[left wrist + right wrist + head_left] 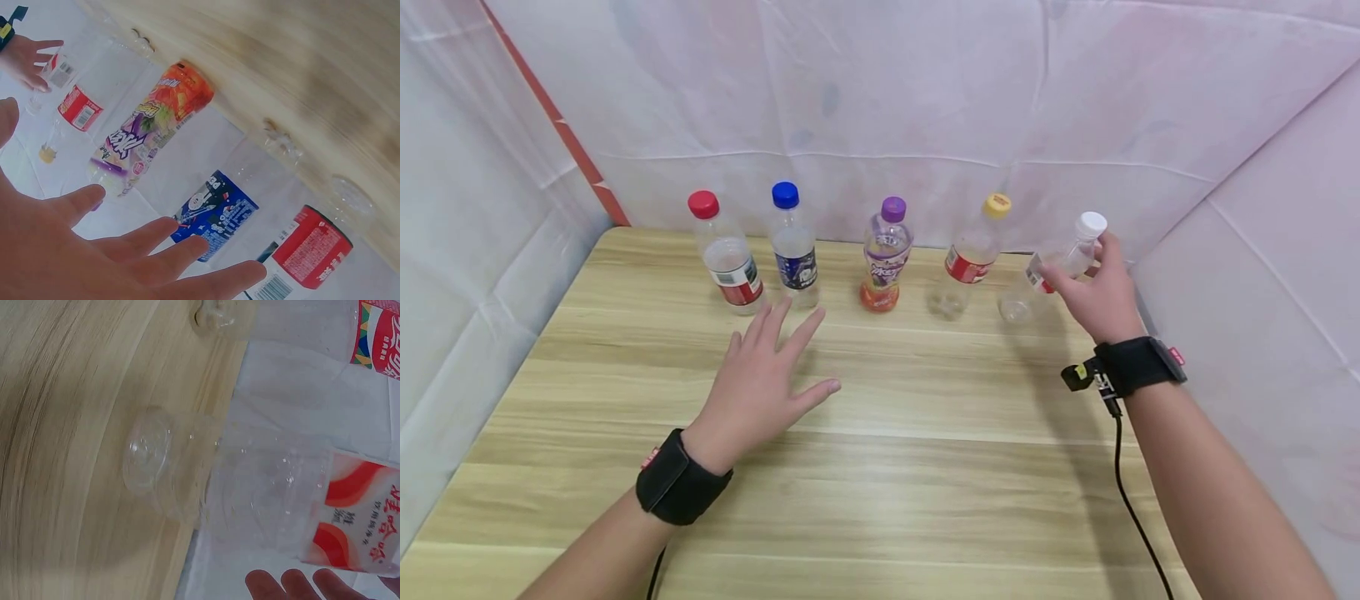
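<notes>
My left hand (752, 383) hovers over the table with its fingers spread, holding nothing. Its fingertips come near the blue-capped bottle (795, 250) and the red-capped bottle (728, 258). My right hand (1101, 292) is round the upper part of a clear plastic bottle (1018, 304) with a white cap. The thumb crosses this bottle's front near its red-and-white label (353, 512), while the other fingers are on its right side, partly hidden. In the left wrist view the blue label (215, 215) and red label (312, 247) lie beyond my left fingers.
A purple-capped bottle (886, 258) and a yellow-capped bottle (973, 258) stand between my hands, along the back edge of the wooden table (880, 467). Pale cloth (910, 92) hangs behind and at both sides. A black cable (1138, 517) runs from the right wrist strap.
</notes>
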The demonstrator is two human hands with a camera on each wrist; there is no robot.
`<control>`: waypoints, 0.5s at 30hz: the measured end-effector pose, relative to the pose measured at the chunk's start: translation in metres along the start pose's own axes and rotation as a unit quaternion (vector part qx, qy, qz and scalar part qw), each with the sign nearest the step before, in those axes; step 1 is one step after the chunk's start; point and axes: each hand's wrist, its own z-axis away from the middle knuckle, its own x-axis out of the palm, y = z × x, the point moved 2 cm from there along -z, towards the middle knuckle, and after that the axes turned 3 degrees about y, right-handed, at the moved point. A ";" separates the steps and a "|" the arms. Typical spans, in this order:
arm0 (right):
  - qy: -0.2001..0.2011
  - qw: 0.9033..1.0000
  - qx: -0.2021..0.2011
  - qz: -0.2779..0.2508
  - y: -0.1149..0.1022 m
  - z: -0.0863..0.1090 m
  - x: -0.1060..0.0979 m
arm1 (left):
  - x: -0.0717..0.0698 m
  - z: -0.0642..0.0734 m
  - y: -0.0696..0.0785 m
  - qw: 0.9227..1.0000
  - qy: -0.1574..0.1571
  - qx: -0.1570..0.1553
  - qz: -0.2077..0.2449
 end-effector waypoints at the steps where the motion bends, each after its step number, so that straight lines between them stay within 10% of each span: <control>1: -0.003 1.000 -0.001 -0.003 0.001 -0.001 0.002 | 0.000 0.000 0.000 1.000 0.000 -0.001 0.000; 15: 0.025 1.000 -0.002 0.002 0.003 0.000 0.011 | 0.002 0.001 -0.003 1.000 -0.003 -0.009 -0.002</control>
